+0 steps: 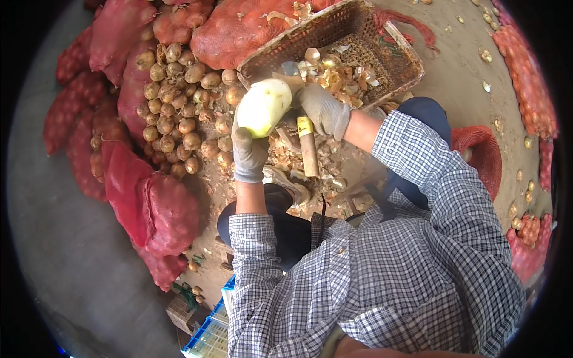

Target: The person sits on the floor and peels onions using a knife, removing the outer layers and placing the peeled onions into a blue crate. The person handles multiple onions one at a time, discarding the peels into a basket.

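My left hand (248, 154), in a grey work glove, holds a large peeled onion (264, 107) from its left and lower side. The onion is pale, with a green tinge at its lower end. In a matching glove, my right hand (323, 109) is against the onion's right side. It grips a tool, apparently a knife, whose wooden handle (309, 154) with a yellow band points down towards my lap. Its blade is mostly hidden by the hand and onion. Just beyond my hands is a worn plastic crate (389, 71) with onion skins (331, 74) in it.
A heap of unpeeled onions (172, 107) lies to the left, backed by red mesh sacks (241, 31). Another red sack (172, 215) stands nearer on the left. Onion skins litter the floor between my feet. A blue-rimmed crate (210, 333) is at lower left; more sacks (523, 80) line the right.
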Motion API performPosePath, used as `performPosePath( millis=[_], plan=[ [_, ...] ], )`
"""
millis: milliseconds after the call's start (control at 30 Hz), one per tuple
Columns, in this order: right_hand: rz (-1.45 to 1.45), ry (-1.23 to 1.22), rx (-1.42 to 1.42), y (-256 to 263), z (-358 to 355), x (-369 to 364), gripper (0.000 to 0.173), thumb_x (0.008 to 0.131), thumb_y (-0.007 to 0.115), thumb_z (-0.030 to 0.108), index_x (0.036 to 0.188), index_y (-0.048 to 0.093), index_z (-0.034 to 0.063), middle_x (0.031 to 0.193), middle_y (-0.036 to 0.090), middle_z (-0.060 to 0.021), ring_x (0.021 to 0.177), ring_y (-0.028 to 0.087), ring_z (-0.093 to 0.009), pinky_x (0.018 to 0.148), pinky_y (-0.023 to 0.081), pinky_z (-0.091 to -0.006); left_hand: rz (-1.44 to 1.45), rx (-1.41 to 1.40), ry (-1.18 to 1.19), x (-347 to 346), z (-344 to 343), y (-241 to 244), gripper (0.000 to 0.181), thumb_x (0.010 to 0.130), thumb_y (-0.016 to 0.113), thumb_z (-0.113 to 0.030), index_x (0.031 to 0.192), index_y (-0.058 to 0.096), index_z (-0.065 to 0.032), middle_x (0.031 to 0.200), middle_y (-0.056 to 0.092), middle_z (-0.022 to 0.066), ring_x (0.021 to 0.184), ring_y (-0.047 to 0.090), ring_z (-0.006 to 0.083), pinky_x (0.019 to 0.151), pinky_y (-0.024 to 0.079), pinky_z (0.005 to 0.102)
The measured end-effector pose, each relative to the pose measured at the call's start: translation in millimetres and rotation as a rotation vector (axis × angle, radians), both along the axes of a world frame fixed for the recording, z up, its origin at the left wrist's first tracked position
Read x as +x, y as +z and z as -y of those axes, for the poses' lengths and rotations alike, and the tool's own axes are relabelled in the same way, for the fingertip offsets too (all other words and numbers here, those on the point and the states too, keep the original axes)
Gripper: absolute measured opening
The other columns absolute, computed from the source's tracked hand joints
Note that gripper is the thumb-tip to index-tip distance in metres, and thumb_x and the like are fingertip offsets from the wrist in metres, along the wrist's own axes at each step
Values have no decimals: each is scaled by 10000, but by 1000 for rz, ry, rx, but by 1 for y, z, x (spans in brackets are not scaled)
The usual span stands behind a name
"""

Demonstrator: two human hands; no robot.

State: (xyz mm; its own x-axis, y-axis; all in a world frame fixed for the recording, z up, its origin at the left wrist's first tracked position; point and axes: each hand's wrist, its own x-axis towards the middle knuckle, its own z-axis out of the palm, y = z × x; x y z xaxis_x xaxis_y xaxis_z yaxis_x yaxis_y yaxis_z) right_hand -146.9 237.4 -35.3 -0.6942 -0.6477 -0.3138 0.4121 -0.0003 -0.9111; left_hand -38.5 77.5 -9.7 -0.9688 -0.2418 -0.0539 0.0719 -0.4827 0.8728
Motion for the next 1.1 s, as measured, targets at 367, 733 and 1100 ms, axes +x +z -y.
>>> performPosePath(
  millis=[367,733,1100],
  plan=[
    [-455,-491,84,22,8,-8,278,974,643,226,1124,638,-7,906,710,-91,776,669,-185,700,537,-313,82,73,-4,-11,-3,16,882,845,744,-572,1418,439,25,1352,565,157,1243,586,305,1036,523,446],
    [-664,-323,277,42,6,1,332,836,765,147,1076,595,-8,933,712,-186,863,715,-307,730,553,-378,70,161,-113,1,7,-18,1022,767,808,-575,1472,372,24,1416,523,172,1299,537,341,1134,420,549],
    [-523,-430,487,34,-14,-51,213,935,628,104,1136,609,35,910,691,-120,859,699,-272,777,572,-373,67,393,-107,2,-3,-5,1001,751,802,-604,1476,395,-47,1406,540,186,1249,567,397,994,533,533]
  ],
)
